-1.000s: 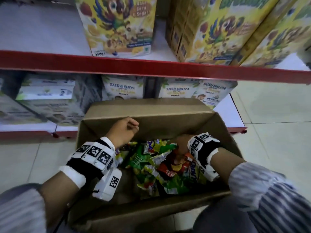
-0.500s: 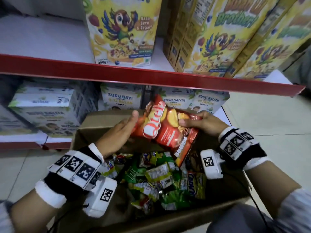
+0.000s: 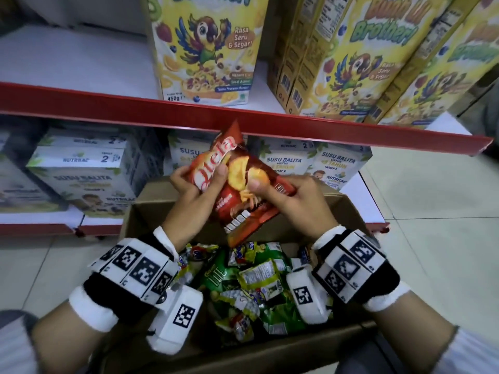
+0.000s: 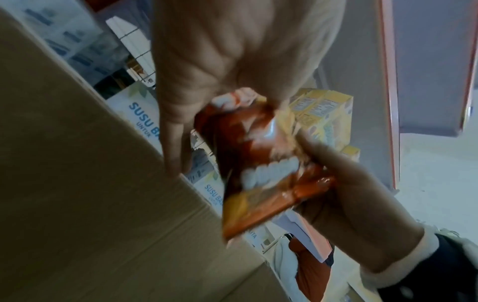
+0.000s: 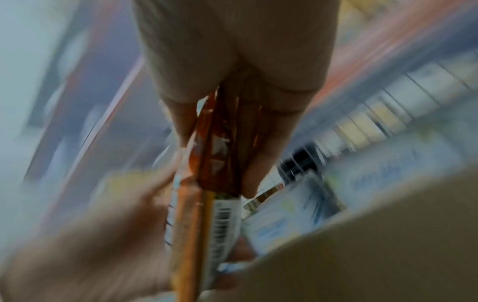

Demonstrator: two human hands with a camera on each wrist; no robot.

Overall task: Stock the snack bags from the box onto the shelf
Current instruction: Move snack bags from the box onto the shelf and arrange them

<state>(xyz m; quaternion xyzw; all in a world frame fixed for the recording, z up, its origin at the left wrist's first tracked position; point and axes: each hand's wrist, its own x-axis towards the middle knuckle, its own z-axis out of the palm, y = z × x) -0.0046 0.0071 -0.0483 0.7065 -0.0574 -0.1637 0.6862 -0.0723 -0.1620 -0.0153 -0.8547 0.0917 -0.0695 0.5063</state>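
I hold a red, crinkled foil snack bag [image 3: 243, 184] with white lettering in both hands, above the far end of the open brown cardboard box [image 3: 151, 209]; my left hand [image 3: 194, 195] pinches the bag's left side, thumb on the printed front and fingers curled behind; my right hand [image 3: 291, 201] clamps its right side the same way, thumb pressed on the pictured chips; the bag is tilted, its top corner pointing up toward the red metal shelf edge [image 3: 108, 103] beyond the box; inside the box, beneath my wrists, lies a loose heap of green and yellow snack packets [image 3: 253, 282]; behind the box, under that red edge, stand white milk-powder cartons [image 3: 89, 174]; above the edge stand tall yellow cereal boxes [image 3: 205, 49] with a parrot on the front; the right wrist view is blurred.
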